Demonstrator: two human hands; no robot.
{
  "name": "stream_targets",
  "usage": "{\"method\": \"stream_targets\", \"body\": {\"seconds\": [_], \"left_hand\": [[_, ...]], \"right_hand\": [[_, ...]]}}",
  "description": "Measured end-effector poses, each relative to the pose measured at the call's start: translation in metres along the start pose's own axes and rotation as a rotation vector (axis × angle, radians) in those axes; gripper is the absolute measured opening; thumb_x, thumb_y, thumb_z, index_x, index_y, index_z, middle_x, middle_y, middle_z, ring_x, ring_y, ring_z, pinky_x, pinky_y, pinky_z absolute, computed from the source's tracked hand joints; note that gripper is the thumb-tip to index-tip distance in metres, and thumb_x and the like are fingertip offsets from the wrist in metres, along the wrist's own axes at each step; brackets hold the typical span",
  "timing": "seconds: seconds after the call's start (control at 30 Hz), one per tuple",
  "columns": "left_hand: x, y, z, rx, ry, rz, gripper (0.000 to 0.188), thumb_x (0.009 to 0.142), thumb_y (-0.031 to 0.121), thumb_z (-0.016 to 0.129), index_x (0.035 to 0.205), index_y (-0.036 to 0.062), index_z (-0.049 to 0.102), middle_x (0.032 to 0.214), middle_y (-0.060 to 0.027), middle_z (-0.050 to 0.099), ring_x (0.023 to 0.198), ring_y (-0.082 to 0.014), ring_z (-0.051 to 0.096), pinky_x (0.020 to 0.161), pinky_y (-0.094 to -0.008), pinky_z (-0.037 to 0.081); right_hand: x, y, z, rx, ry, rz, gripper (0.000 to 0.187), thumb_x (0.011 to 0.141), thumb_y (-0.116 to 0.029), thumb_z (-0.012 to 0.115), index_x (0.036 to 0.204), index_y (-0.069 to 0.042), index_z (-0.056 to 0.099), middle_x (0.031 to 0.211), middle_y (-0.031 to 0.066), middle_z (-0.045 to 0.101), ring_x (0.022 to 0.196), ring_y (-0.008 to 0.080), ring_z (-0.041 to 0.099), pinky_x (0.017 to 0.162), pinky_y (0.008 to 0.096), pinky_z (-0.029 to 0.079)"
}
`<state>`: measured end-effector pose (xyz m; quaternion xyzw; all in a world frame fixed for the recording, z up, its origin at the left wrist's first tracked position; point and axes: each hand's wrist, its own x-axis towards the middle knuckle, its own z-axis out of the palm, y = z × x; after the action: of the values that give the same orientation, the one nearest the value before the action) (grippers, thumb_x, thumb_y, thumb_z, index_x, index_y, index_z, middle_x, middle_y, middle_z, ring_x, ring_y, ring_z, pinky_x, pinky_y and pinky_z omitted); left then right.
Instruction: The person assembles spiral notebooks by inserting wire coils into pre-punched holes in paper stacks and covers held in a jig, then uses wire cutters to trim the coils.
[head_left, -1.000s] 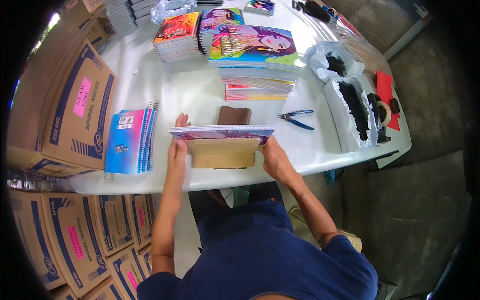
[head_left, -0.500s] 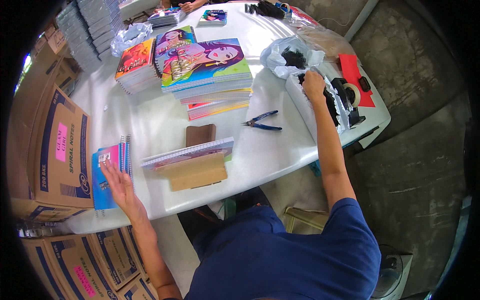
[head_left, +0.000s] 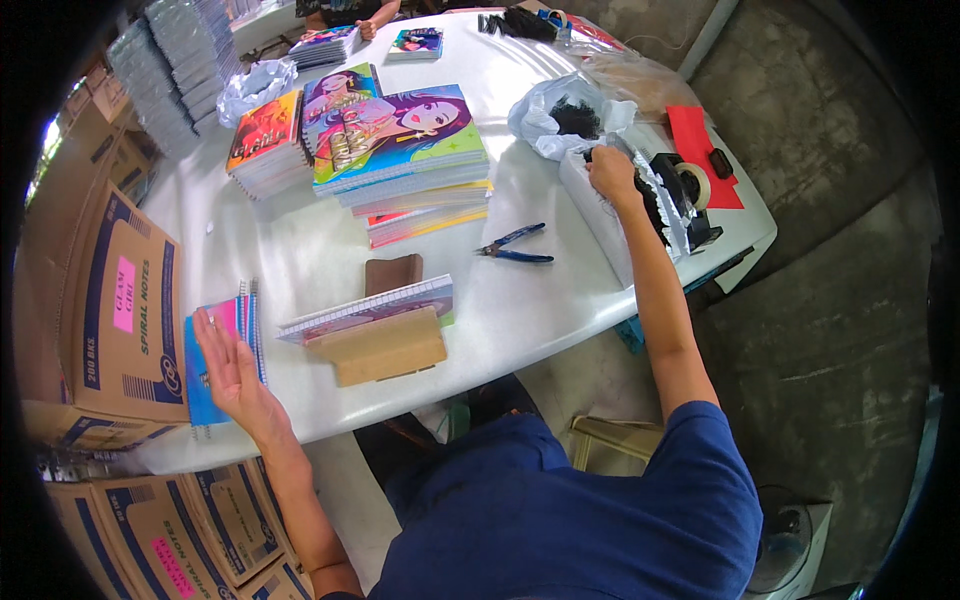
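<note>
My left hand (head_left: 236, 378) is open, its fingers stretched out over a stack of blue and pink spiral notebooks (head_left: 203, 400) at the left edge of the table. On the right, my right hand (head_left: 612, 178) reaches into a long white box (head_left: 590, 210) lined with plastic and holding black coils or wires (head_left: 652, 215). Its fingers are curled, and what they grip is hidden. Between my hands, a spiral notebook (head_left: 375, 308) lies tilted on a cardboard stand (head_left: 385, 350), with a brown block (head_left: 393, 274) behind it. Blue-handled cutting pliers (head_left: 518, 245) lie beyond, jaws pointing left.
Stacks of colourful notebooks (head_left: 400, 140) rise mid-table. A bag of black coils (head_left: 575, 118), a tape dispenser (head_left: 690, 190) and red card (head_left: 690, 140) sit at right. Cartons (head_left: 125, 300) flank the left. Another person's hand (head_left: 368, 28) shows at the far edge.
My left hand has lifted slightly and its fingers lie closer together. My right hand stays at the box with a small shift of the wrist. The whole view has shifted a little.
</note>
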<state>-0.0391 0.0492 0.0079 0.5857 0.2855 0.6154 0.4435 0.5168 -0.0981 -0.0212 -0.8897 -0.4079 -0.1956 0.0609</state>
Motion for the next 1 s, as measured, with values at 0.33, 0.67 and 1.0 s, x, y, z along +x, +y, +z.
{"method": "stream_targets", "body": {"seconds": [0.33, 0.67, 1.0], "left_hand": [[-0.002, 0.025, 0.003, 0.063, 0.004, 0.077, 0.057, 0.094, -0.006, 0.047, 0.148, -0.0025, 0.029, 0.155, -0.0152, 0.029, 0.143, -0.0292, 0.029, 0.116, -0.041, 0.025], [-0.004, 0.041, 0.042, 0.447, -0.27, 0.341, 0.057, 0.091, 0.003, 0.058, 0.145, 0.0001, 0.039, 0.153, -0.014, 0.036, 0.144, -0.0309, 0.028, 0.116, -0.0431, 0.022], [-0.02, 0.022, 0.131, 1.028, -0.795, 0.548, 0.062, 0.084, 0.035, 0.068, 0.139, 0.0126, 0.051, 0.144, -0.0109, 0.047, 0.135, -0.0401, 0.037, 0.108, -0.055, 0.031]], "right_hand": [[0.003, 0.004, -0.014, 0.056, -0.117, -0.021, 0.025, 0.083, -0.024, 0.067, 0.09, 0.0, 0.064, 0.096, 0.0222, 0.066, 0.094, 0.0408, 0.063, 0.079, 0.0498, 0.05], [0.004, -0.008, -0.068, 0.082, 0.186, -0.151, 0.016, 0.089, -0.017, 0.058, 0.093, -0.006, 0.069, 0.097, 0.0162, 0.065, 0.09, 0.0377, 0.063, 0.076, 0.0468, 0.05], [-0.128, -0.171, -0.147, 1.184, -0.272, -0.335, 0.019, 0.08, 0.0, 0.072, 0.098, -0.006, 0.07, 0.09, 0.003, 0.064, 0.08, 0.0118, 0.062, 0.068, 0.0272, 0.047]]}}
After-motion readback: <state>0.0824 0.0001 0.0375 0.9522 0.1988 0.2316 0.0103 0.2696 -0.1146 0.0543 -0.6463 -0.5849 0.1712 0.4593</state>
